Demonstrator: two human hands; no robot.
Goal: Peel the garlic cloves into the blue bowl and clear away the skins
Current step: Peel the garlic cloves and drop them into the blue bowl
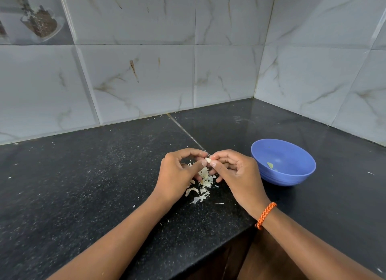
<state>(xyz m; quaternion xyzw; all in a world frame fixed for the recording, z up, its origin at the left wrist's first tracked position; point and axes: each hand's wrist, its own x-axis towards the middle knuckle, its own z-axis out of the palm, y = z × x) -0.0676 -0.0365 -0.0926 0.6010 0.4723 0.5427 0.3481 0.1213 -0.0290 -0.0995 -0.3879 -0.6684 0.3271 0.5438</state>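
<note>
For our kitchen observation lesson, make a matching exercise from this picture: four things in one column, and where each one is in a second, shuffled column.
Things
1. garlic clove
2. garlic skins
3. blue bowl
4. orange bracelet

Places
A. on the right wrist
B. pinched between the fingertips of the left hand and the right hand
C. on the black counter, to the right of the hands
D. scattered on the counter under the hands

Pairs: 1-B, 2-D, 3-C, 4-A
</note>
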